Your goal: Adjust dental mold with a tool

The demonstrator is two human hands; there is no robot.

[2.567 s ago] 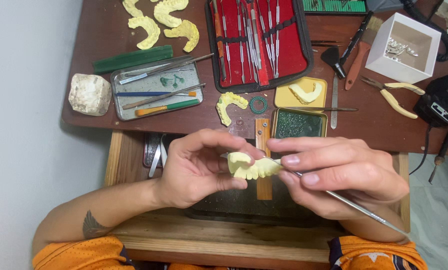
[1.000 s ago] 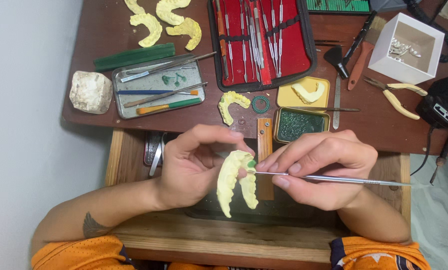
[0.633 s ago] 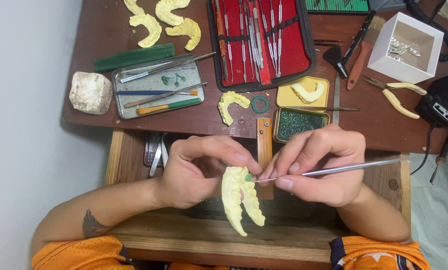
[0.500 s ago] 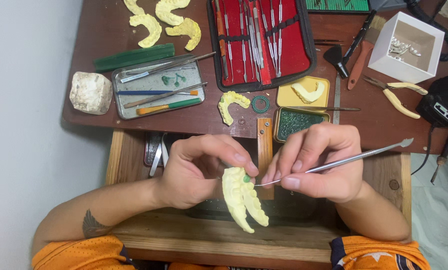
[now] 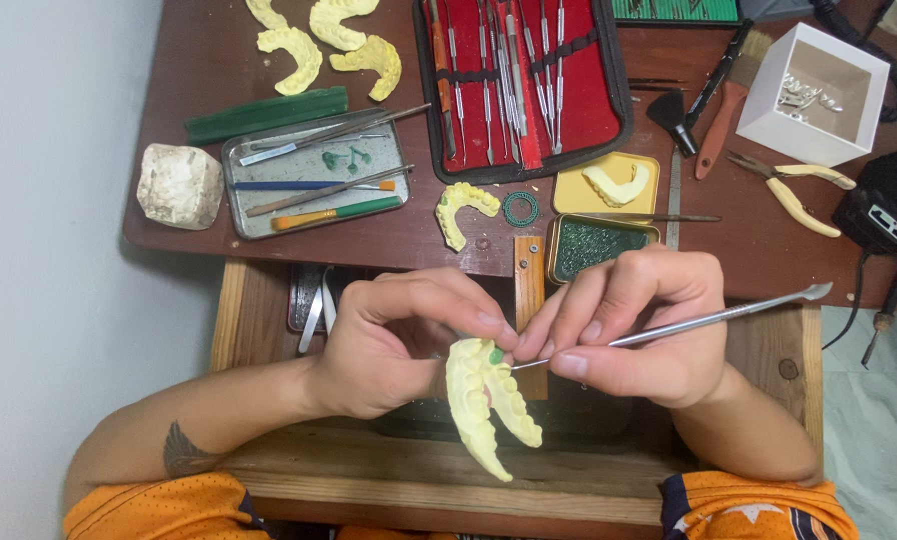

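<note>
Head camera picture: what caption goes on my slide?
Left hand holds yellow teeth mould; right hand touches it with metal tool.

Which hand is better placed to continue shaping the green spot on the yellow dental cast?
The right hand, probably. It grips the metal carving tool, and the tool's tip sits at the green wax spot. The left hand is occupied holding the yellow dental cast.

yellow dental cast point(image 5: 483, 400) | horseshoe-shaped, green wax spot on top | arms pointing down | metal carving tool point(image 5: 688, 322) tip touching wax
</note>
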